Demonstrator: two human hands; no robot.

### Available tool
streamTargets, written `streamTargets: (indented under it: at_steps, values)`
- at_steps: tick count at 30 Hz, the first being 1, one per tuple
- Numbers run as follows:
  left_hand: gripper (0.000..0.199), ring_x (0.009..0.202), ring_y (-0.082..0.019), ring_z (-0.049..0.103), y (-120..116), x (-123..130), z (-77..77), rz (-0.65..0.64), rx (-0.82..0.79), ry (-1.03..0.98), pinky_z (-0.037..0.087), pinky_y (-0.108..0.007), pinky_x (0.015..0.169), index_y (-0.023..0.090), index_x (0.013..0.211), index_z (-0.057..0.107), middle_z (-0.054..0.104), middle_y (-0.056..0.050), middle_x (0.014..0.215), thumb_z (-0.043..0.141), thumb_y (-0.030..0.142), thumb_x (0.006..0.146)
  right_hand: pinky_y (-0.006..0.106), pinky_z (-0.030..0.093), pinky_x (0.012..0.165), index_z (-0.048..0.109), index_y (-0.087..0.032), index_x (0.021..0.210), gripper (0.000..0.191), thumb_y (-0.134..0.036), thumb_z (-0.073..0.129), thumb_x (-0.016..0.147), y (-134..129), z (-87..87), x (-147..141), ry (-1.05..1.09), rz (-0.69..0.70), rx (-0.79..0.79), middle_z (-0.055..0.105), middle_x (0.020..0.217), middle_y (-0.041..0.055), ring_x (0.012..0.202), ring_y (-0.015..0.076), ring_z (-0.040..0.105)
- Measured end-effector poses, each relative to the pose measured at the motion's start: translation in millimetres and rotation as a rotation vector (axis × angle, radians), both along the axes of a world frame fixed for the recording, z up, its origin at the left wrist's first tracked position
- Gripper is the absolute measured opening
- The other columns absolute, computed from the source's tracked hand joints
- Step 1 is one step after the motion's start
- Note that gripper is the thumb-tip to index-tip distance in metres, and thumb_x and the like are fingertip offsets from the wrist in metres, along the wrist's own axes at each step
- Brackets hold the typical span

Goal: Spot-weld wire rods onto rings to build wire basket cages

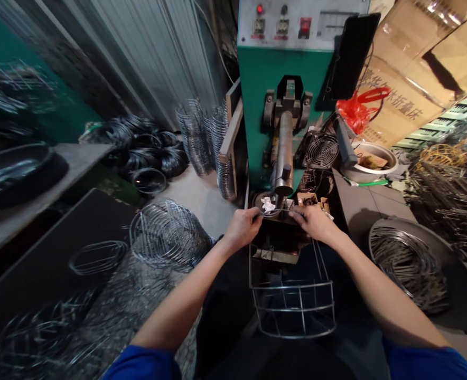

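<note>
A wire basket frame (301, 310) hangs in front of my lap, its long side wires running up toward my hands. My left hand (242, 228) is closed, pinching the frame's upper wire at the left. At the other end of that wire, my right hand (313, 221) pinches it between thumb and fingers. The stretch of wire between them lies at the lower tip of the machine's metal arm (285, 153); whether it touches cannot be made out. Behind stands the green welding-type machine (253, 68) with a red light lit on its panel.
Bundled wire frames (170, 232) sit on the floor at left, near stacked wire rings (196, 137). A basin (455, 264) of metal wire pieces stands at right. Beyond it are a white bowl (348, 171), a red plastic bag (354, 113) and cardboard boxes (427, 68).
</note>
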State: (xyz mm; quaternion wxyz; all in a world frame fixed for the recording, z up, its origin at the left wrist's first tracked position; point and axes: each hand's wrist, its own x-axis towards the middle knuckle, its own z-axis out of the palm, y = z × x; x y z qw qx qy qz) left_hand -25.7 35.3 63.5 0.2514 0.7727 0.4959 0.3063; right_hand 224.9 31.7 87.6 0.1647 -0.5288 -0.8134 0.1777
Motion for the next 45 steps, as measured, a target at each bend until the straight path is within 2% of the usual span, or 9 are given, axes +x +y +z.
streamTargets:
  at_steps: [7, 13, 24, 28, 30, 35, 38, 42, 45]
  values:
    - [0.023, 0.055, -0.011, 0.037, 11.5, 2.4, 20.3, -0.001, -0.115, 0.055, 0.026, -0.026, 0.057, 0.015, 0.061, 0.06, 0.043, 0.004, 0.053, 0.055, 0.02, 0.082, 0.022, 0.039, 0.043, 0.065, -0.017, 0.087, 0.027, -0.033, 0.047, 0.097, 8.7, 18.1, -1.7, 0.072, -0.081, -0.378, 0.056, 0.055, -0.0027, 0.036, 0.011, 0.052]
    - [0.025, 0.054, -0.01, 0.033, 12.8, 1.9, 26.5, -0.022, -0.243, -0.006, 0.024, -0.024, 0.055, 0.015, 0.058, 0.057, 0.036, 0.005, 0.051, 0.054, 0.024, 0.082, 0.022, 0.037, 0.04, 0.061, -0.016, 0.076, 0.029, -0.033, 0.047, 0.094, 16.1, 22.7, -1.1, 0.105, -0.043, -0.428, 0.054, 0.052, -0.0009, 0.035, 0.0111, 0.052]
    - [0.025, 0.053, -0.01, 0.032, 13.0, 2.1, 20.4, -0.005, -0.203, -0.033, 0.023, -0.025, 0.053, 0.015, 0.058, 0.059, 0.036, 0.005, 0.049, 0.056, 0.026, 0.081, 0.021, 0.037, 0.037, 0.063, -0.017, 0.08, 0.024, -0.038, 0.058, 0.09, 11.1, 19.5, 0.0, 0.233, -0.146, -0.51, 0.054, 0.051, -0.0026, 0.034, 0.0098, 0.049]
    - [0.027, 0.054, -0.01, 0.037, 2.2, 2.7, 6.7, -0.004, -0.187, -0.179, 0.027, -0.024, 0.053, 0.014, 0.066, 0.065, 0.044, 0.004, 0.054, 0.06, 0.033, 0.084, 0.022, 0.04, 0.039, 0.059, -0.017, 0.073, 0.036, -0.052, 0.067, 0.083, -17.9, 8.1, 9.9, 0.399, -0.182, -0.53, 0.061, 0.061, 0.0003, 0.042, 0.0107, 0.053]
    - [0.031, 0.057, -0.011, 0.044, -12.0, 0.0, -7.2, 0.001, -0.274, -0.355, 0.033, -0.023, 0.055, 0.014, 0.079, 0.07, 0.052, 0.002, 0.061, 0.064, 0.044, 0.085, 0.022, 0.039, 0.041, 0.056, -0.018, 0.071, 0.039, -0.053, 0.063, 0.087, -40.3, 2.6, 15.4, 0.465, -0.202, -0.419, 0.058, 0.059, -0.0011, 0.042, 0.0103, 0.051]
    - [0.065, 0.094, -0.021, 0.065, -80.6, -7.7, -54.5, 0.269, -0.715, -0.892, 0.05, -0.029, 0.072, 0.022, 0.124, 0.06, 0.067, -0.009, 0.108, 0.075, 0.062, 0.075, 0.026, 0.045, 0.06, 0.065, -0.017, 0.076, 0.031, -0.039, 0.056, 0.096, -89.0, 1.2, 20.8, 0.376, -0.258, 0.185, 0.062, 0.065, 0.0021, 0.059, 0.0134, 0.056]
    - [0.076, 0.102, -0.028, 0.067, -121.6, 0.4, -76.4, 0.189, -1.089, -1.114, 0.055, -0.037, 0.078, 0.023, 0.126, 0.057, 0.066, -0.013, 0.12, 0.081, 0.064, 0.067, 0.028, 0.049, 0.071, 0.071, -0.017, 0.088, 0.024, -0.032, 0.055, 0.099, -108.3, 8.2, 17.7, 0.388, -0.292, 0.358, 0.069, 0.081, 0.0058, 0.071, 0.0159, 0.062]
    - [0.061, 0.075, -0.018, 0.069, -141.4, 21.3, -82.0, 0.183, -1.178, -1.213, 0.059, -0.033, 0.076, 0.017, 0.114, 0.064, 0.072, -0.01, 0.109, 0.088, 0.044, 0.064, 0.03, 0.053, 0.082, 0.071, -0.02, 0.112, 0.028, -0.04, 0.064, 0.095, -130.3, -3.0, 42.1, 0.469, -0.311, 0.295, 0.071, 0.098, 0.0069, 0.086, 0.018, 0.066]
    - [0.062, 0.058, -0.01, 0.061, -133.0, 29.6, -83.9, 0.307, -1.083, -1.153, 0.06, -0.029, 0.066, 0.017, 0.111, 0.065, 0.073, -0.003, 0.094, 0.091, 0.029, 0.056, 0.031, 0.053, 0.088, 0.067, -0.019, 0.12, 0.037, -0.045, 0.064, 0.094, -172.1, -43.3, 108.9, 0.366, -0.596, 0.099, 0.071, 0.107, 0.0079, 0.096, 0.0205, 0.067]
